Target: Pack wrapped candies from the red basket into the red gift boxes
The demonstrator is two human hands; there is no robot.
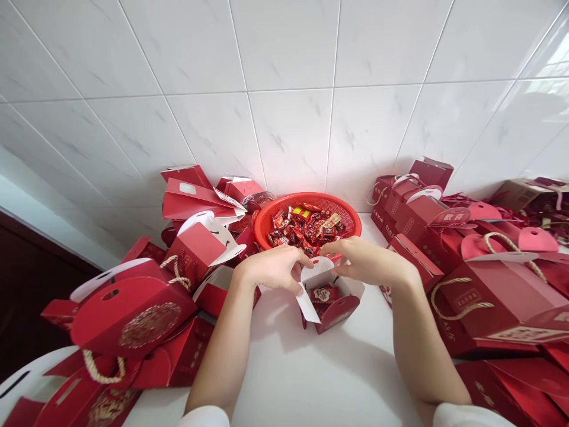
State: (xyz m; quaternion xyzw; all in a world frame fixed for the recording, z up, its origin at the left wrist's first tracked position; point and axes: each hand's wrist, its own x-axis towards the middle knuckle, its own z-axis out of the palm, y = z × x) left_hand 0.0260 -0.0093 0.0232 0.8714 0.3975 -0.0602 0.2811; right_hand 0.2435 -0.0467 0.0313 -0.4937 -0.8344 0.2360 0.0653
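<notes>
White tiles with faint grey veining fill the view from 9 round to 3 o'clock, a big wall (288, 53) this one, and below it comes the white tabletop (302, 379), running down to 6. Over at 2 to 4 o'clock, here's a heap of red gift boxes (498, 296), gold-lettered, some with twisted rope handles. Across at 8 to 10, a second heap of red cartons (133, 314), several with open white-lined flaps, one showing a round gold emblem. At 12, close to the wall, sits the red plastic basket (355, 222), loaded with wrapped sweets.

Now the middle: a small open box (336, 314), red outside and white inside, stands on the tabletop just on the near side of the basket. Both hands are on it, apart from each other! The left hand (280, 267) has its fingers at the white flap towards 10 o'clock; the right hand (358, 261) reaches the far edge towards 1. How firmly either one grips, I cannot tell. And inside lies a dark red packet (324, 295) with a pale emblem.
</notes>
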